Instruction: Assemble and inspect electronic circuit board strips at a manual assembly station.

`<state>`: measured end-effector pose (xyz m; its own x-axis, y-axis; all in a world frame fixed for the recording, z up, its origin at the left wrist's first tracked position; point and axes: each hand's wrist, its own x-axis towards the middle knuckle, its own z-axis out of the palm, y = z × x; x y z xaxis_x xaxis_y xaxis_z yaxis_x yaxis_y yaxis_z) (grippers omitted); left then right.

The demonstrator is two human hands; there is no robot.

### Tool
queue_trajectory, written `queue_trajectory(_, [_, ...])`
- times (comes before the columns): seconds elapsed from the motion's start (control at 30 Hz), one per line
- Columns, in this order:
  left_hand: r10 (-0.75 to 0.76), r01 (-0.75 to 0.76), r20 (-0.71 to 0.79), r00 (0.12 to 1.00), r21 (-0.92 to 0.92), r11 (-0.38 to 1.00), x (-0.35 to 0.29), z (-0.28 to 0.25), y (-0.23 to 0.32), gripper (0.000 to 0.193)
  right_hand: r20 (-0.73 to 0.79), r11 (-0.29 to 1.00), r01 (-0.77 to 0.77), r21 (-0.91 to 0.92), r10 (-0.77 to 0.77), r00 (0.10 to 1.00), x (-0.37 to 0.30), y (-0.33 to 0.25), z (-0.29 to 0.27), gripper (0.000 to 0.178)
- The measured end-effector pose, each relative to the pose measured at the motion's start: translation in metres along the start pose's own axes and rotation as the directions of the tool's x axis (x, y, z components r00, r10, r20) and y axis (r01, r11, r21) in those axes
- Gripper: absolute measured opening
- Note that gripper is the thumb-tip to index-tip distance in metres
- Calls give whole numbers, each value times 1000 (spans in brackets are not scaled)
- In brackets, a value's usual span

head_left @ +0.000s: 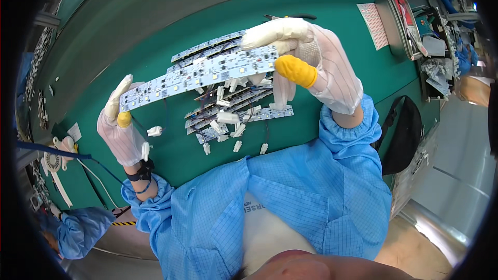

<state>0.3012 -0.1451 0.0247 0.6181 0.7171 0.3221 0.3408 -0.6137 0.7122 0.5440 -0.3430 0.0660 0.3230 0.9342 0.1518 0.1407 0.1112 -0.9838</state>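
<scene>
Between my two gloved hands I hold a long white LED circuit board (199,78) up over the bench, its right end higher than its left. My left hand (116,111) is closed on the left end, a yellow cot on its thumb. At the other end my right hand (301,46) pinches the board, with a yellow cot on the thumb and white-covered fingers behind. Beneath and behind lies a pile of similar LED boards (207,46), partly hidden by the held one. Wires with white plug connectors (228,117) spread over the pile's near side.
The pile rests on a green mat (332,15). Pliers (290,17) lie behind my right hand. At the right are a metal tray (402,25), a sheet of red labels (373,25) and a black bag (404,137). A small white fan (52,160) and a blue cord (57,148) are at the left.
</scene>
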Motion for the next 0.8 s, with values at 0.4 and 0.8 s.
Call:
queue_trajectory(0.4, [5, -43, -76, 997, -507, 861, -14, -3, 3, 38, -120, 985, -171, -15, 167, 979, 11, 5, 8, 57])
queue_trajectory(0.8, [11, -16, -67, 998, -76, 997, -4, -13, -3, 43, -47, 997, -72, -16, 71, 996, 6, 1, 17, 60])
